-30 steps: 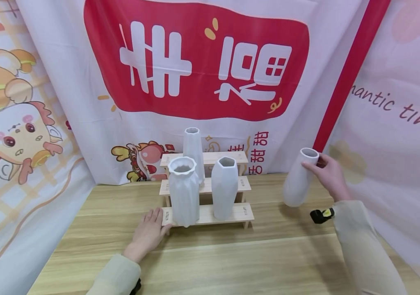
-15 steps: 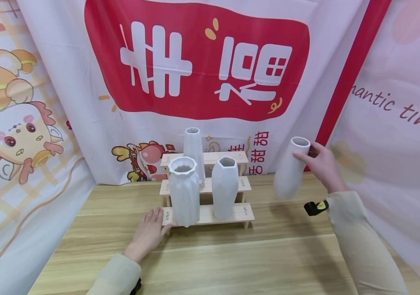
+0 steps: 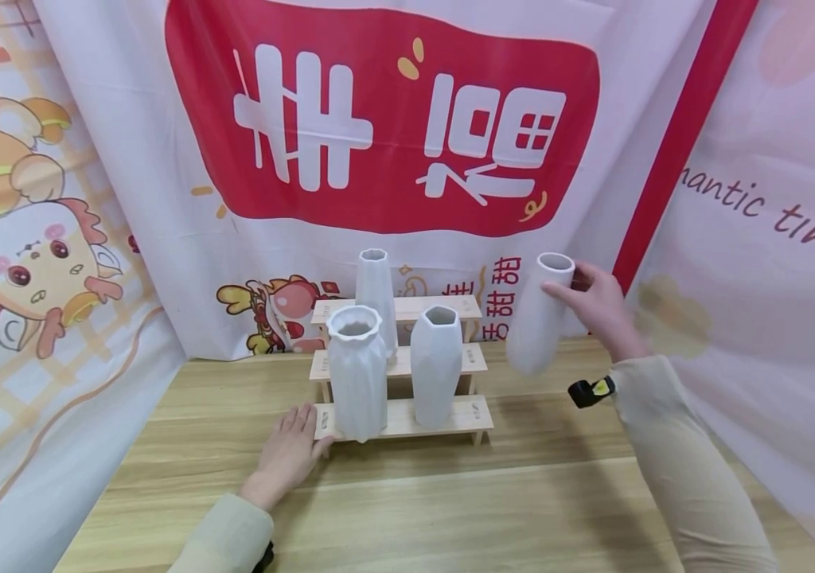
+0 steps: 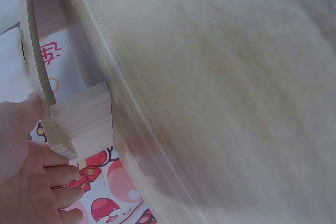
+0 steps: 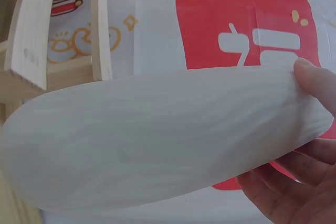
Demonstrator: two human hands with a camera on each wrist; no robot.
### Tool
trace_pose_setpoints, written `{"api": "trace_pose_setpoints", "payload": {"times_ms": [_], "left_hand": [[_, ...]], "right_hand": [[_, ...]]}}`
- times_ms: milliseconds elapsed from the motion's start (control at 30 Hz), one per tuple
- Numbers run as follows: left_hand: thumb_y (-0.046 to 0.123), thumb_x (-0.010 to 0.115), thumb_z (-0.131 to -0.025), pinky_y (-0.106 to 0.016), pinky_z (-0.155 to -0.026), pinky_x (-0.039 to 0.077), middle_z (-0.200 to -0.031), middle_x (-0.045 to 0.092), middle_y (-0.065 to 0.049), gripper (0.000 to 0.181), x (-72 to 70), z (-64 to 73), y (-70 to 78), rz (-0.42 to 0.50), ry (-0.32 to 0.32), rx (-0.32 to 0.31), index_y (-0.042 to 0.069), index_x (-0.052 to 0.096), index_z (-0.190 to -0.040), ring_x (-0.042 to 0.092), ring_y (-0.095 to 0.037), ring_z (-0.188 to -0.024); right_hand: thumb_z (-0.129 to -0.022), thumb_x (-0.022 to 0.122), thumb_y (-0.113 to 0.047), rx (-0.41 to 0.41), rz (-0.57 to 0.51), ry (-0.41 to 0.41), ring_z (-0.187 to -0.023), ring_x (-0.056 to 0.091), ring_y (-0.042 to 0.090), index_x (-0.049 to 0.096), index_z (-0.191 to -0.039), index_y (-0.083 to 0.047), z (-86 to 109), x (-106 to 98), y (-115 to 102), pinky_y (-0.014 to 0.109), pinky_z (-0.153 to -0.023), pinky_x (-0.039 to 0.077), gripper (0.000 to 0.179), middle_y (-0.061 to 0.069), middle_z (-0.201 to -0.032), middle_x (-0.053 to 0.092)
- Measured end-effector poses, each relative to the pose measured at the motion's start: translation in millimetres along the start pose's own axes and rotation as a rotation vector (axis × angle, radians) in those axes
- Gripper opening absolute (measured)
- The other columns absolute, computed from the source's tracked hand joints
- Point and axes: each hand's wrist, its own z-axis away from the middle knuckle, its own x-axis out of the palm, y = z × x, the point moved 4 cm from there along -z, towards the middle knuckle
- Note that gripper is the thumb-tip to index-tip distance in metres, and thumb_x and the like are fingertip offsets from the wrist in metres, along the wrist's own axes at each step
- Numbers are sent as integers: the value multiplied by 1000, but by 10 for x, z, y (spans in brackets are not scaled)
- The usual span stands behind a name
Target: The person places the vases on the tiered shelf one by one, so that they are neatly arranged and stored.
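My right hand (image 3: pixel 602 306) grips a smooth white vase (image 3: pixel 532 326) near its rim, with the thumb on the near side. The vase is slightly tilted and held above the table, right of a tiered wooden display stand (image 3: pixel 399 415). In the right wrist view the vase (image 5: pixel 157 135) spans the frame, with the stand's planks (image 5: pixel 37 30) beyond its base. My left hand (image 3: pixel 289 450) holds the left end of the lowest plank, thumb at its front corner. On that tier stand a fluted vase (image 3: pixel 359 382) and a faceted vase (image 3: pixel 438 366). A slimmer vase (image 3: pixel 375 290) stands behind, higher up.
The stand rests on a wood-grain table (image 3: pixel 407 509). Behind it hangs a white cloth with a large red printed panel (image 3: pixel 393 119). Printed cloths also hang at left (image 3: pixel 28 263) and right (image 3: pixel 773 263).
My right hand has lifted the smooth vase and carried it left toward the stand. The left hand and the vases on the stand have stayed in place.
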Motion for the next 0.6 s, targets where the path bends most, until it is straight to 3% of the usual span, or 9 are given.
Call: {"api": "trace_pose_setpoints", "payload": {"times_ms": [600], "left_hand": [[35, 46, -96, -54, -105, 19, -137, 34, -31, 64, -11, 11, 11, -1, 7, 3, -17, 34, -132, 27, -46, -127]], "right_hand": [[-76, 72, -46, -117, -27, -36, -100, 54, 28, 51, -127, -9, -137, 349, -329, 48, -89, 45, 66, 10, -120, 55]]}}
